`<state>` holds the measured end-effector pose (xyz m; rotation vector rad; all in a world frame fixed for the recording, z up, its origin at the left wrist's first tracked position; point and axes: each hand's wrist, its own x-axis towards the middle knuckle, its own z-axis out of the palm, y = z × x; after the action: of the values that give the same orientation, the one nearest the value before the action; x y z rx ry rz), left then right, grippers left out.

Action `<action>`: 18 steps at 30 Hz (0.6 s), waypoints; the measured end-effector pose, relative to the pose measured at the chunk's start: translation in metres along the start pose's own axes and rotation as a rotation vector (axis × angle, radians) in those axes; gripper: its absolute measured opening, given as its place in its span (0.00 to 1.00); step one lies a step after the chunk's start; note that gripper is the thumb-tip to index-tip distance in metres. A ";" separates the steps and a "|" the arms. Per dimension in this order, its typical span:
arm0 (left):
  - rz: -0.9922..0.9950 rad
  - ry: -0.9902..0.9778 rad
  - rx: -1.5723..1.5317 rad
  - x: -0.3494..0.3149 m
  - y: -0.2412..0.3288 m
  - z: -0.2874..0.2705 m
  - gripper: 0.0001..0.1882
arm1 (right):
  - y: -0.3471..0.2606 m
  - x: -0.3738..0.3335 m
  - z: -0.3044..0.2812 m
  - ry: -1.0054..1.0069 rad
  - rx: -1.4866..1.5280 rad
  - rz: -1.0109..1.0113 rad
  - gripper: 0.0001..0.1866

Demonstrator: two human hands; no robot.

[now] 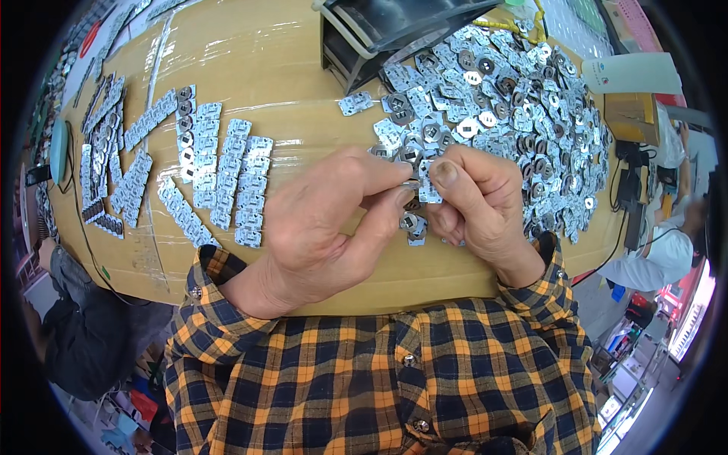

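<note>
In front of my chest, my two hands meet over the near edge of a large loose pile of small silvery metal plates (500, 114), many with round dark parts on them. My right hand (489, 201) is closed, its thumb and curled fingers gripping a small metal plate (429, 186). Close beside that plate, my left hand (322, 220) pinches with thumb and forefinger. What lies in that pinch is too small and too hidden to name. Just below the fingertips, another plate with a round part (413, 226) lies on the table.
Neat overlapping strips of plates (252, 193) lie left of my hands, with more strips (102, 136) farther left. A black open bin (379, 38) stands at the back beside the pile. The table is covered in brown cardboard (250, 61). Another person (656, 250) is at the right.
</note>
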<state>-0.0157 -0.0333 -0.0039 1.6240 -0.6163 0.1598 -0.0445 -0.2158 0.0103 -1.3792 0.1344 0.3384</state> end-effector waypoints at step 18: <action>0.121 -0.068 0.029 0.002 -0.002 -0.005 0.11 | -0.003 -0.002 0.004 0.045 -0.119 0.027 0.17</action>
<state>-0.0119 -0.0285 -0.0045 1.6264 -0.7683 0.2036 -0.0456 -0.2122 0.0143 -1.5038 0.1723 0.3423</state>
